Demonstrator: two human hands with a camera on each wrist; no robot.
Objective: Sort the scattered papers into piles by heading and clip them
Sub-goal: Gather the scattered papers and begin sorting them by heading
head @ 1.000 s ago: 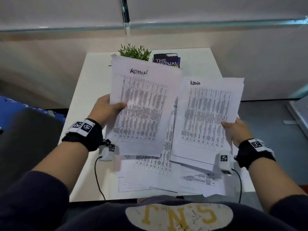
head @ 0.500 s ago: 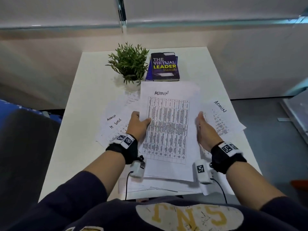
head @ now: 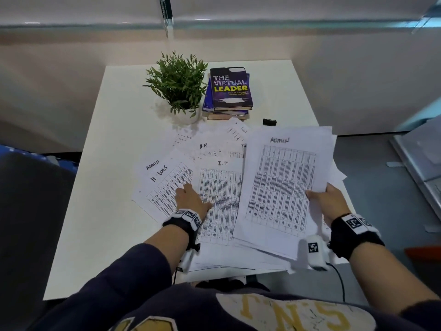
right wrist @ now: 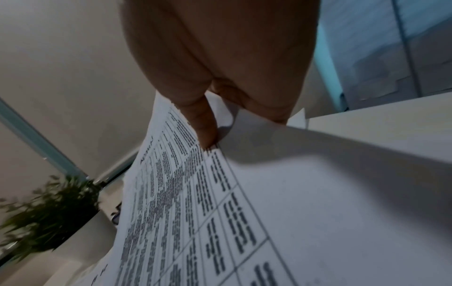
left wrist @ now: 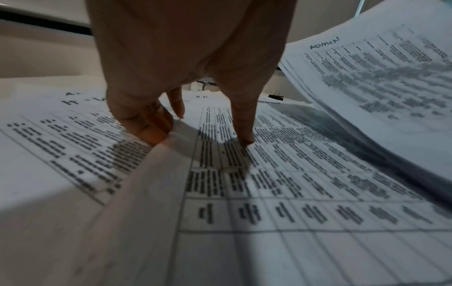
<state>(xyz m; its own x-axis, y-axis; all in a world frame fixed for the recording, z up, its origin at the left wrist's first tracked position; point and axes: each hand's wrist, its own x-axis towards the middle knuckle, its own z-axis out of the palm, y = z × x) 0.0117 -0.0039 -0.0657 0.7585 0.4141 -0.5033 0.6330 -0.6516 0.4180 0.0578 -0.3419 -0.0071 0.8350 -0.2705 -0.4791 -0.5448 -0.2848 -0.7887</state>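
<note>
My right hand (head: pixel 317 197) (right wrist: pixel 220 135) grips a stack of sheets headed ADMIN (head: pixel 281 182) (left wrist: pixel 379 77) (right wrist: pixel 195 212) by its right edge, thumb on top, and holds it tilted above the table's right side. My left hand (head: pixel 198 197) (left wrist: pixel 200 135) lies on the scattered papers. Its fingers (left wrist: pixel 146 125) curl at the raised left edge of a sheet headed I.T (head: pixel 222 187) (left wrist: pixel 269 183), and the thumb presses on that sheet. A sheet marked ADMIN and IT LOGS (head: pixel 164 185) (left wrist: pixel 61 139) lies to the left, an H.R sheet (head: pixel 207 149) farther back. A black binder clip (head: pixel 269 121) (left wrist: pixel 276 96) sits beyond the papers.
A potted plant (head: pixel 177 82) (right wrist: pixel 44 212) and a pile of books (head: pixel 230 88) stand at the back of the white table (head: pixel 107 211). More loose sheets lie under the held stack near the front edge. The table's left part is bare.
The two ADMIN sheets were brought together in front of me. My right hand then carried the stack to the right, and my left hand let go and dropped to the I.T sheet.
</note>
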